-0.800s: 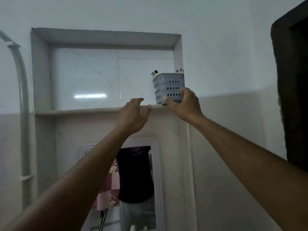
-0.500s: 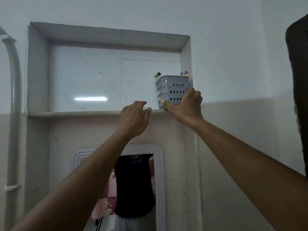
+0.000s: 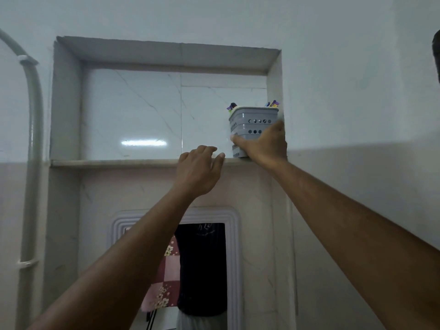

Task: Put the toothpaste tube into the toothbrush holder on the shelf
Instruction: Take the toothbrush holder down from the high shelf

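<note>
A grey perforated toothbrush holder (image 3: 252, 123) stands at the right end of the marble shelf (image 3: 114, 162) inside a wall niche. Brush tips and coloured tops stick out above its rim. I cannot make out a toothpaste tube among them. My right hand (image 3: 265, 145) wraps the holder's lower front and right side, thumb on the left corner. My left hand (image 3: 198, 170) rests with its fingers curled over the shelf's front edge, just left of the holder, holding nothing else.
The niche's right wall (image 3: 275, 91) is close against the holder. A grey pipe (image 3: 33, 139) runs down the left wall. Below the shelf hangs a white-framed mirror (image 3: 202, 270) reflecting a person's dark top. A dark door frame (image 3: 437, 60) shows at the far right.
My right hand has slid higher up the holder's right side. The left hand stays on the shelf edge. The view has shifted, bringing the niche lower and more central.
</note>
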### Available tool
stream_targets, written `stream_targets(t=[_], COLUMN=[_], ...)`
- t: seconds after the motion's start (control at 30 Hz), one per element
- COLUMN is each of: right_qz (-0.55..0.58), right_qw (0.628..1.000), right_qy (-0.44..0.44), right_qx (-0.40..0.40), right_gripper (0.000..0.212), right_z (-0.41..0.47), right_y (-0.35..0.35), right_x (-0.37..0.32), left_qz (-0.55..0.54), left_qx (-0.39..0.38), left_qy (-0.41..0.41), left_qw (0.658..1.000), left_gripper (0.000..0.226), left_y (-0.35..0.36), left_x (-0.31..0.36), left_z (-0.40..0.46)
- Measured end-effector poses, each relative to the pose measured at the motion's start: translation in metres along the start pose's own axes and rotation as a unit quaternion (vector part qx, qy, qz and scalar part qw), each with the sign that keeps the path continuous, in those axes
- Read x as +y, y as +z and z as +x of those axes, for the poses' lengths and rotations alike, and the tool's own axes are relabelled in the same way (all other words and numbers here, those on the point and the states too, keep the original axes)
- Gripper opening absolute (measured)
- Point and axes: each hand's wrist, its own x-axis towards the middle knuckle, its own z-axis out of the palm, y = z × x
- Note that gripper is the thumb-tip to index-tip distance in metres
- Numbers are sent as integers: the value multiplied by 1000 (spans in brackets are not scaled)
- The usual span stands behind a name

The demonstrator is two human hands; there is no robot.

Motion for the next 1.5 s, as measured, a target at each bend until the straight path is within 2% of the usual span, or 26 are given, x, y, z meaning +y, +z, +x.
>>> stream_targets(t=[0.1, 0.27, 0.5, 0.6, 0.7, 0.9, 1.03, 1.1, 1.27, 1.5], right_qz=[19, 69, 138, 159, 187, 221, 232, 230, 194, 130], right_qw=[1000, 996, 983, 979, 977, 975, 971, 966, 950, 908], right_qy=[7, -8, -68, -69, -54, -1, 49, 87, 182, 300], right_qx=[20, 60, 104, 104, 85, 10, -46, -77, -162, -261], right_gripper=[119, 122, 116, 116, 116, 113, 112, 115, 123, 117], right_z=[0, -12, -49, -73, -102, -186, -261, -300, -395, -522], right_y=[-2, -13, -50, -64, -72, -76, -71, -68, -66, -67], right_x=[1, 4, 7, 20, 41, 102, 144, 165, 209, 258], left_qz=[13, 34, -79, -106, -108, -130, -170, -189, -204, -246], left_qx=[-1, -9, 44, 58, 51, -28, -83, -100, -177, -220], left_qy=[4, 14, 13, 31, 43, 13, -6, -32, -101, -235], left_qw=[1000, 999, 996, 992, 992, 991, 982, 976, 957, 914], left_gripper=[56, 55, 52, 50, 51, 57, 48, 42, 45, 36], left_y=[2, 2, -11, -18, -19, 9, 35, 47, 76, 96], left_x=[1, 4, 21, 31, 33, 26, 21, 18, 5, -22], left_z=[0, -2, -14, -32, -59, -139, -218, -261, -368, -521])
